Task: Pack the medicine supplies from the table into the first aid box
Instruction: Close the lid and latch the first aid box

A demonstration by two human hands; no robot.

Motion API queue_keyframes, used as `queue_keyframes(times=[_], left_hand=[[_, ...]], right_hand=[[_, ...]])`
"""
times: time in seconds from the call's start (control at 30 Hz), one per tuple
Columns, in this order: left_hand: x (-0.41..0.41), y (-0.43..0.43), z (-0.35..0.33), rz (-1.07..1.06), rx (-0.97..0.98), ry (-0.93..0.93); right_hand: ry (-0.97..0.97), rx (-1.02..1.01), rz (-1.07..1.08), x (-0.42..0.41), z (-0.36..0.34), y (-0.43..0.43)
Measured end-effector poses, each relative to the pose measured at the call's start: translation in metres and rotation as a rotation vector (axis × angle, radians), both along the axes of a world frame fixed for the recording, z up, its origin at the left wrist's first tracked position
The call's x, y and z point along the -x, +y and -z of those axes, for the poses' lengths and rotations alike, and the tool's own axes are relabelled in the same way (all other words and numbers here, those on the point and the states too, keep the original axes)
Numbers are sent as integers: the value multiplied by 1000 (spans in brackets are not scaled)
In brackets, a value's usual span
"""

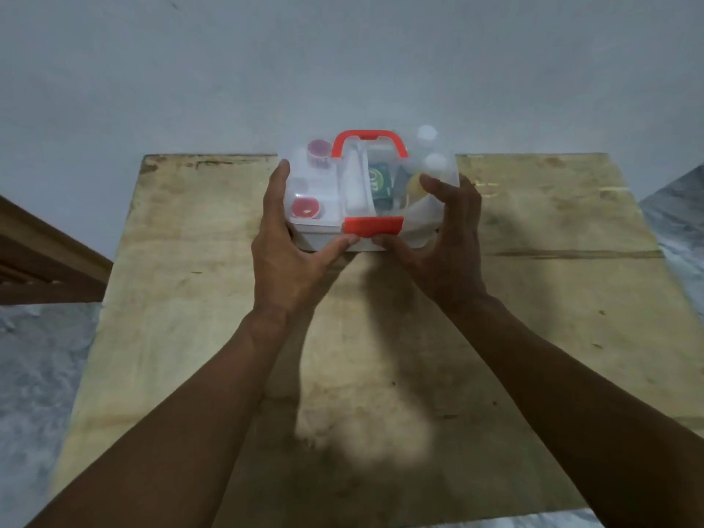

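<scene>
Plywood table (552,299), 12 o'clock: clear orange-handled plastic first aid box (354,184), fingers of left hand (289,257), right hand (445,245) clamped on it. Probably closing step; next press orange latch (373,226).

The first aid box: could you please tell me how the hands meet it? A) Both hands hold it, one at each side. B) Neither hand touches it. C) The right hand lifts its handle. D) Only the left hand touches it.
A: the left hand holds the left side of the first aid box and the right hand its right side, with both thumbs just below the orange latch.
</scene>
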State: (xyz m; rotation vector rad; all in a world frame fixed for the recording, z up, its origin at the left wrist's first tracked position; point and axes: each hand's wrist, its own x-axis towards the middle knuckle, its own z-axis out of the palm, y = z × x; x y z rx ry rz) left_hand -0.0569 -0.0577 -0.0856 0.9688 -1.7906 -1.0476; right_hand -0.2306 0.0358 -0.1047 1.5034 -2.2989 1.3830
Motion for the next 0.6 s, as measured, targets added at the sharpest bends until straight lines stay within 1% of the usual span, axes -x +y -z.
queue_keyframes(times=[0.37, 0.6], left_hand=[[5, 1, 11, -43, 93, 3], [7, 2, 13, -64, 106, 8]], right_hand=[[83, 25, 23, 6, 6, -2], [127, 25, 46, 6, 6, -5]])
